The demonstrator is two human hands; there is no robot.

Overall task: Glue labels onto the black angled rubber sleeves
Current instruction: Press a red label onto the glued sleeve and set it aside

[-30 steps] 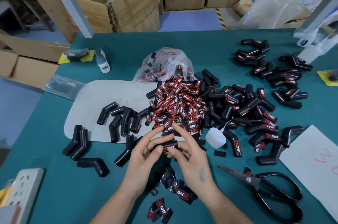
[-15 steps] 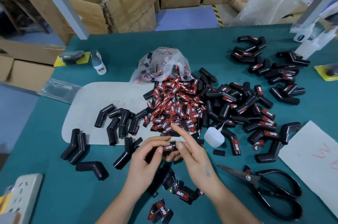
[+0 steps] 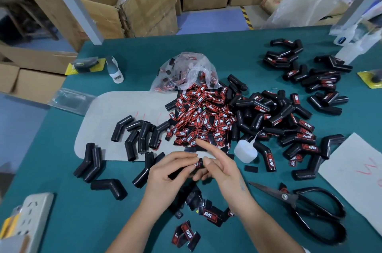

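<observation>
Between both hands: sleeve (image 3: 187, 169) lies left-right, left hand (image 3: 169, 176) clamps it, right hand (image 3: 223, 172) pinches label (image 3: 196, 163) end

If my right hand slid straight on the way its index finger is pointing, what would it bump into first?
Most likely the heap of red-and-black labels: the right hand points its index finger up and left at the heap's near edge. How high the fingertip sits above the heap is unclear.

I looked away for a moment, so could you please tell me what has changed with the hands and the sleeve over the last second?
The left hand has closed further round the sleeve, hiding most of its label. The right hand still presses its thumb on the end, forefinger raised. The label pile, glue bottle and scissors stayed put.
</observation>
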